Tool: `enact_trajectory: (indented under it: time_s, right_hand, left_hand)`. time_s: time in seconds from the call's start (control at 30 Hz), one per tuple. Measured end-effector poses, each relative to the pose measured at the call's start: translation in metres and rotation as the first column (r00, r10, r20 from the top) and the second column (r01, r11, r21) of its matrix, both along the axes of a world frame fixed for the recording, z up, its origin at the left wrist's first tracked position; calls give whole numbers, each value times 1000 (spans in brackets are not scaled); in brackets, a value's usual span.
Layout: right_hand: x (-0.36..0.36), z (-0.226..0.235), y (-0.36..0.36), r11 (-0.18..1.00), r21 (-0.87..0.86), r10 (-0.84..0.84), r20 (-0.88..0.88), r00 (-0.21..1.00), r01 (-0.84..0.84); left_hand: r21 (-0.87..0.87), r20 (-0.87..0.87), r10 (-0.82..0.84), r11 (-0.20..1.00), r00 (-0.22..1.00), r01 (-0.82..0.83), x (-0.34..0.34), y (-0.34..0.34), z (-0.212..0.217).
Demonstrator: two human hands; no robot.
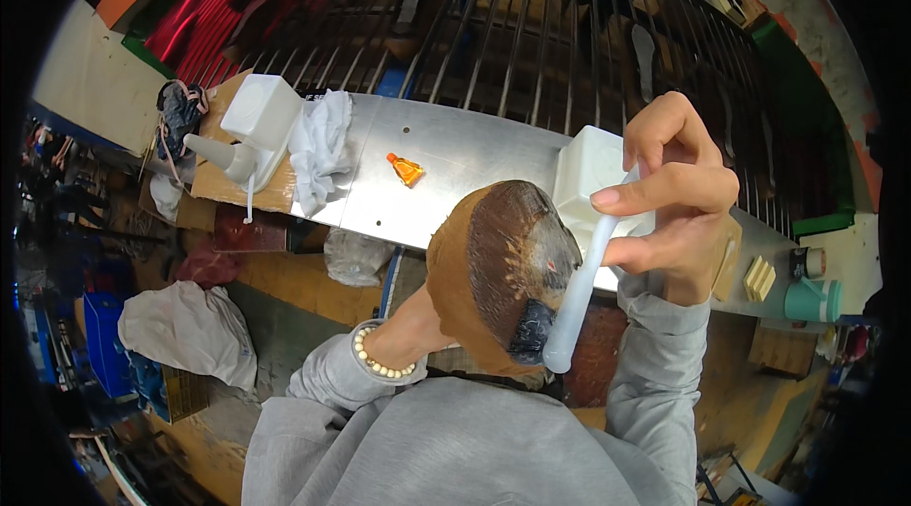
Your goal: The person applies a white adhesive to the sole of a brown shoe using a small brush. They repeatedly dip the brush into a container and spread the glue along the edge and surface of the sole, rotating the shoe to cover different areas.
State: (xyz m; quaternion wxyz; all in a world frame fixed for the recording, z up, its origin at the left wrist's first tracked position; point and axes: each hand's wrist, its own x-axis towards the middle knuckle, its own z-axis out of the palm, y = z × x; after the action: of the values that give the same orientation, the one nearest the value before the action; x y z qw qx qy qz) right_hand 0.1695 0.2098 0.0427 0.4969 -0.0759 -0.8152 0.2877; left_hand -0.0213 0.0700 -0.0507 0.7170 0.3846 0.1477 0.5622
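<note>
Gripping is two-handed on my feed: the left grip (410,328) holds the shoe (484,250), its fingers hidden behind it, and the right grip (678,198) pinches the stick (581,297) between thumb and fingers. The shoe is raised near the middle, on the near side of the bench (460,146), its bottom turned toward the right. To work this well, I'd brace the shoe first, left wrist firm, then guide the stick lightly; its flared near end lies against or just over the edge of the black patch (531,328), and I can't tell which. A loose pinch should give finer control along the rounded edge.

As for materials, the far rack (560,79) is thin, dark metal bars. Nearer, the bench is smooth, shiny grey sheet metal. The shoe has a matte, suede-like brown side and a dark, scuffed bottom. One squarish white tub (261,110) sits left, beside a crumpled cloth (323,150). The stick is smooth, white and slightly translucent; the orange bottle (406,170) is glossy and tapered.
</note>
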Motion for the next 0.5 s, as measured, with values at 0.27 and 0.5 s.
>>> enact_trajectory:
  time_s: [0.27, 0.5]
  right_hand:
    - [14, -13, 0, 980, -182, 104, 145, 984, -77]
    - [23, -44, 4, 884, -456, 207, 178, 962, -106]
  left_hand:
    - [-25, 109, 29, 999, 994, -26, 8, -10, -15]
    - [-1, 140, 89, 996, 986, -89, 5, -14, -17]
